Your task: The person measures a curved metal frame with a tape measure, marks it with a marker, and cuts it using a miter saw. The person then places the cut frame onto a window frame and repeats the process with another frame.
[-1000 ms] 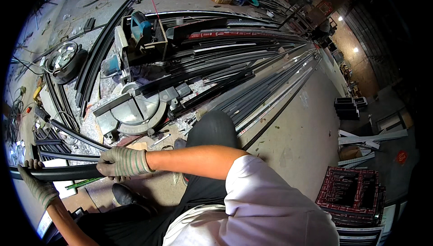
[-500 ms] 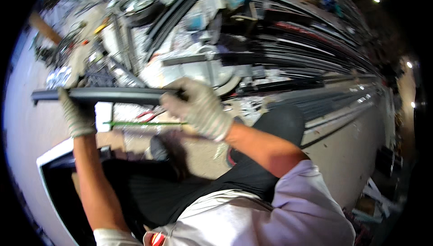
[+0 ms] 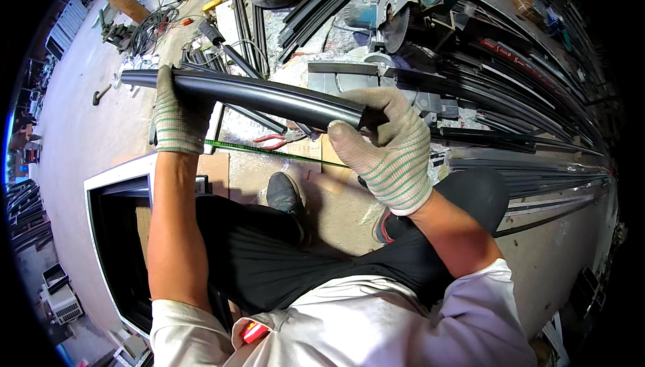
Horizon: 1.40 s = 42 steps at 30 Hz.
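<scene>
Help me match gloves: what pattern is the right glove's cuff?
The right cuff has green stripes on off-white, clearest in head view.

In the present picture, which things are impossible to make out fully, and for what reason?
Head view:
Black bar, underside: faces away from the camera.
Green strip, right end: behind the right hand.
White-framed box, right side: behind the left forearm.
Clutter at left rim: too small.

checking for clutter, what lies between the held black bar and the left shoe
Between the black bar and left shoe, the head view shows another dark bar, pliers and a green strip.
</scene>
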Motion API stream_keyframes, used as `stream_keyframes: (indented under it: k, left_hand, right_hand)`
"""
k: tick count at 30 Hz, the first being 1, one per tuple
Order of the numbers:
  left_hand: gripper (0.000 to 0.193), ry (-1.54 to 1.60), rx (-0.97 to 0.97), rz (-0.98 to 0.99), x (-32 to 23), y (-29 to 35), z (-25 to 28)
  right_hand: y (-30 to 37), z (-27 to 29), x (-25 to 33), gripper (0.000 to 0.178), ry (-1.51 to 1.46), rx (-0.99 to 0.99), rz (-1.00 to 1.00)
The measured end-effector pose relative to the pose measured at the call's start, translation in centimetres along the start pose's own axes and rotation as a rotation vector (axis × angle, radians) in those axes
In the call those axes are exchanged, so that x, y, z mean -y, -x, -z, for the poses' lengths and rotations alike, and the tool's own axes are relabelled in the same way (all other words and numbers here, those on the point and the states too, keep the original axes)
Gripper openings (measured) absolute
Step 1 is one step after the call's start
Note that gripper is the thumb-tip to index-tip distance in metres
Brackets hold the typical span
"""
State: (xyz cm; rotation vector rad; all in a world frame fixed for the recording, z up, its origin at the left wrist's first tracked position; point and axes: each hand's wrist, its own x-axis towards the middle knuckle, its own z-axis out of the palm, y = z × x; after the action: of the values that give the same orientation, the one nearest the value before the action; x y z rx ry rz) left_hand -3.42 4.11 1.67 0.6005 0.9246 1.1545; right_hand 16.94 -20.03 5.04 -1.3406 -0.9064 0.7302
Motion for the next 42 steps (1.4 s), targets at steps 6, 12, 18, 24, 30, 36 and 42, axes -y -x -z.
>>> stream_keyframes:
  k: [6, 12, 18, 24, 30, 36, 42]
  left_hand:
    - [0.044, -0.057, 0.092, 0.064, -0.1, -0.5, 0.8]
    - [0.033, -0.051, 0.151, 0.126, -0.3, -0.8, 1.3]
    - [0.025, -0.053, 0.198, 0.242, -0.4, -1.3, 1.8]
    - [0.030, -0.146, 0.088, 0.203, -0.1, -0.6, 0.8]
    - [0.024, -0.178, 0.086, 0.224, -0.1, -0.2, 0.5]
    - [0.031, -0.257, 0.077, 0.253, -0.1, 0.1, 0.4]
    - [0.054, -0.436, 0.195, 0.270, -0.1, 0.4, 0.4]
  right_hand:
    - [0.3, 0.2, 0.0, 0.044, 0.083, -0.011, 0.082]
    - [0.4, 0.0, -0.9, 0.042, 0.024, -0.018, 0.215]
    - [0.4, -0.1, -1.1, 0.042, -0.007, -0.023, 0.251]
    - [0.4, 0.3, -1.0, 0.044, 0.096, -0.044, 0.246]
    - [0.4, 0.9, -1.3, 0.046, 0.159, -0.055, 0.244]
    - [0.1, 0.5, -1.3, 0.045, -0.025, -0.058, 0.171]
    - [-0.5, 1.4, -0.5, 0.043, -0.003, -0.124, 0.194]
